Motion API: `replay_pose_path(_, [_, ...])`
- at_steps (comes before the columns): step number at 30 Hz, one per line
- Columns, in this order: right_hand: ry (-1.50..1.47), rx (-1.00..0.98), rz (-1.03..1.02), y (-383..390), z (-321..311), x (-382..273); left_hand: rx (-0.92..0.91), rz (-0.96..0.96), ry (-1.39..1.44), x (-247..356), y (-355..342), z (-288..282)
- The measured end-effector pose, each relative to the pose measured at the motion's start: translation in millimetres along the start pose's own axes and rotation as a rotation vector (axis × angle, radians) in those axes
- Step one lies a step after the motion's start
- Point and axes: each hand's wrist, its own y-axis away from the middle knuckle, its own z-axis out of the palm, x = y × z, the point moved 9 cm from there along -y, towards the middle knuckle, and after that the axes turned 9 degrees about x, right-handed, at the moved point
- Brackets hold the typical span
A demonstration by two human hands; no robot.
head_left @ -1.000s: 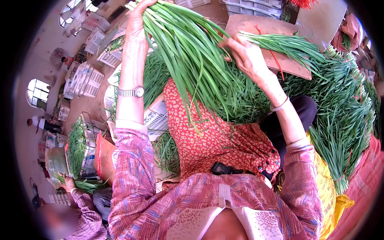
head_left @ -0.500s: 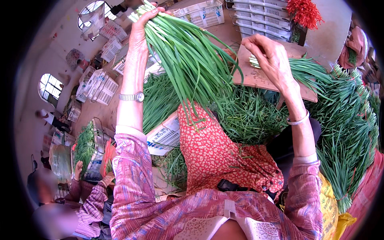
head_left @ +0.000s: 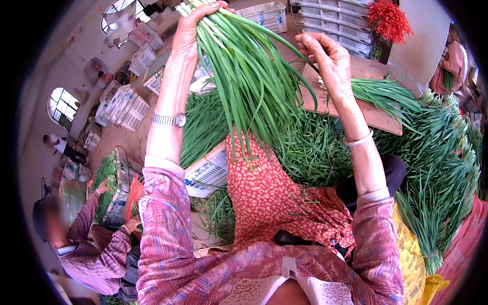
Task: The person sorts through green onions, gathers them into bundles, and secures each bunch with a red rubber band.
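Raised at the upper left, my left hand is closed around the pale stalk ends of a big bunch of garlic chives. The long green leaves fan down and to the right, over my red flowered apron. To the right of the bunch is my right hand, fingers curled in a pinch. One long chive leaf reaches close to it, but whatever is between the fingertips is too small to make out. Below that hand, a smaller bunch of chives lies on a wooden board.
Loose chives heap beneath the board; more fill a white crate at my left knee. Tied bundles pile up at right. Red ties hang by stacked crates. A co-worker handles chives at lower left.
My left hand and its bunch have shifted slightly right. My right hand has moved left and turned, coming nearer the leaves. The co-worker's head and arm have moved.
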Motion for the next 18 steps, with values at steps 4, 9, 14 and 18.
replay_pose_path(4, [0.988, -0.315, 0.069, 9, -22, 50, 0.142, 0.360, -0.313, 48, 3, 2])
replay_pose_path(9, [0.393, -0.307, -0.047, 23, 9, 23, 0.119, 1.090, -0.926, 49, 29, 92])
replay_pose_path(14, [0.330, -0.254, -0.049, 4, 22, 44, 0.069, 1.281, -1.263, -42, 29, 157])
replay_pose_path(18, [0.203, -0.140, 0.008, 11, 9, 123, 0.036, 1.300, -1.209, -48, 48, 184])
